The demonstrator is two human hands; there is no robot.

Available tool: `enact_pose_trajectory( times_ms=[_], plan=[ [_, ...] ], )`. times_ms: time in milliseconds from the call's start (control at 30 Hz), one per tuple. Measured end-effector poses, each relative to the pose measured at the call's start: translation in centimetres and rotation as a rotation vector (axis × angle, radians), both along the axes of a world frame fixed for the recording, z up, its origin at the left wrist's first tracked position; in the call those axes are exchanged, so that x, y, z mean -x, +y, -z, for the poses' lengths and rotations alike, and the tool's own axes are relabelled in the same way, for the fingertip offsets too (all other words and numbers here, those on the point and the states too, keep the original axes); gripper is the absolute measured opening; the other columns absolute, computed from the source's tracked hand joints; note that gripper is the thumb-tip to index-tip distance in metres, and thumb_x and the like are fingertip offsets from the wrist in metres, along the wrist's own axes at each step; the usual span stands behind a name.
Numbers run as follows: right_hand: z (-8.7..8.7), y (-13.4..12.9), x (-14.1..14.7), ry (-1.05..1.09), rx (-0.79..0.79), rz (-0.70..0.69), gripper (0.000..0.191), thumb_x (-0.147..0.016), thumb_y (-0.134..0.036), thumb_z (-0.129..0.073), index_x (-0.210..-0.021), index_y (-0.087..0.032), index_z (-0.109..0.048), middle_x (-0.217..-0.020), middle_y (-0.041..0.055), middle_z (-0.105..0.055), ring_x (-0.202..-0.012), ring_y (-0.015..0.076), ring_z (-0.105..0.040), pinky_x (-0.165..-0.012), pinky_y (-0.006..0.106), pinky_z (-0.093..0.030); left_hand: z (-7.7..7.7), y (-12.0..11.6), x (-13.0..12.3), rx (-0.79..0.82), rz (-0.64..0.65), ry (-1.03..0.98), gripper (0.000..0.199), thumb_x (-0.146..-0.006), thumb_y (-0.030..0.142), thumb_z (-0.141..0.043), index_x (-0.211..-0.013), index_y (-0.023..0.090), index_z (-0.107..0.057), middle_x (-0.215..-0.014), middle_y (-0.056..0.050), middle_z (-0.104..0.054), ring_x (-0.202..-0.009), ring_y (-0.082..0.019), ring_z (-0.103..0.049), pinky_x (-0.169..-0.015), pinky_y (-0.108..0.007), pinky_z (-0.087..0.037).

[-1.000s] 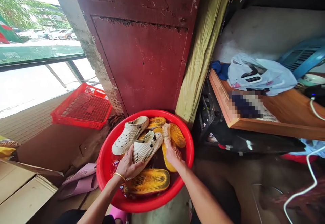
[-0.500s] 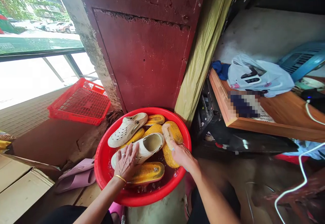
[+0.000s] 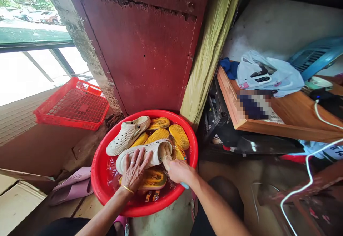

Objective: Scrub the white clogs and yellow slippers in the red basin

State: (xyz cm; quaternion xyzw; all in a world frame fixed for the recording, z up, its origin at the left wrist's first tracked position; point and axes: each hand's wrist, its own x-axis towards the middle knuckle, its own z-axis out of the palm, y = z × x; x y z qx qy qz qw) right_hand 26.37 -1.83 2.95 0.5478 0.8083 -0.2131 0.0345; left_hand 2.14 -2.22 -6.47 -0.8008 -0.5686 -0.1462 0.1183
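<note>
In the head view a red basin (image 3: 98,186) holds water and several shoes. My left hand (image 3: 134,170) lies over the front of a white clog (image 3: 152,151), fingers spread across its upper, gripping it with its opening to the right. In my right hand (image 3: 180,171) is a scrubbing brush (image 3: 165,156) with pale bristles, its head at the clog's opening. The brush's blue end shows below that hand. A second white clog (image 3: 125,137) lies behind at the left. Around them lie yellow-soled slippers, among them one slipper (image 3: 179,136) at the right and another slipper (image 3: 158,179) under my left hand.
A red plastic crate (image 3: 72,104) sits at the left, above pink slippers (image 3: 72,187) on the floor. Behind the basin stands a dark red door (image 3: 142,57). A wooden tray-like surface (image 3: 268,130) at the right carries a white plastic bag (image 3: 268,73). A white cable (image 3: 308,179) hangs there.
My right hand has brought the brush left and down from the yellow slippers to the clog's opening. The held clog has tilted, its opening turned rightward. The view has shifted slightly.
</note>
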Motion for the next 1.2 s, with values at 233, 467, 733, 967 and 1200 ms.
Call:
enact_pose_trajectory(
  times_ms=[233,467,733,967,1200],
  plan=[
    [-1.2,1.6,-0.9,-0.064,0.100,-0.089,0.054,-0.085,-0.018,-0.056,-0.135,-0.035,-0.064,-0.118,0.0049,-0.075,-0.110,0.0290,-0.069,-0.091,0.040,-0.052,0.6,0.8,1.9,0.087,-0.024,-0.038,0.070,-0.085,0.025,-0.058,-0.153,0.017,-0.046,-0.154,-0.019,-0.051,-0.143,-0.041,-0.042,-0.118,-0.063,-0.022],
    [-2.7,2.1,-4.2,0.153,0.068,-0.013,0.062,-0.088,-0.025,-0.056,-0.150,-0.031,-0.052,-0.138,0.0051,-0.067,-0.120,0.0265,-0.066,-0.100,0.036,-0.049,-2.5,2.2,1.6,0.359,-0.175,-0.134,0.096,-0.075,0.054,-0.065,-0.155,0.012,-0.034,-0.139,-0.022,-0.061,-0.127,-0.038,-0.057,-0.105,-0.051,-0.040],
    [-3.0,3.6,-5.7,0.479,-0.148,0.273,0.063,-0.096,-0.029,-0.052,-0.157,-0.023,-0.039,-0.133,0.0082,-0.069,-0.110,0.0233,-0.069,-0.100,0.035,-0.050,-7.5,5.5,1.8,0.235,-0.216,-0.196,0.102,-0.076,0.069,-0.060,-0.157,0.014,-0.029,-0.142,-0.023,-0.057,-0.128,-0.043,-0.055,-0.104,-0.053,-0.040],
    [-2.6,4.2,-5.4,0.517,-0.181,0.276,0.062,-0.095,-0.029,-0.053,-0.156,-0.026,-0.041,-0.136,0.0060,-0.068,-0.117,0.0230,-0.067,-0.102,0.035,-0.049,-5.8,9.8,0.9,0.052,-0.272,-0.147,0.091,-0.082,0.055,-0.059,-0.157,0.011,-0.031,-0.154,-0.026,-0.047,-0.143,-0.044,-0.040,-0.119,-0.067,-0.011],
    [-2.5,3.8,-5.9,0.476,-0.171,0.268,0.063,-0.096,-0.030,-0.054,-0.157,-0.026,-0.040,-0.139,0.0059,-0.066,-0.117,0.0231,-0.068,-0.103,0.035,-0.049,-5.1,7.0,-1.6,0.090,0.002,-0.143,0.079,-0.088,0.043,-0.056,-0.158,0.012,-0.033,-0.165,-0.024,-0.031,-0.153,-0.040,-0.025,-0.123,-0.061,-0.014]
  ],
)
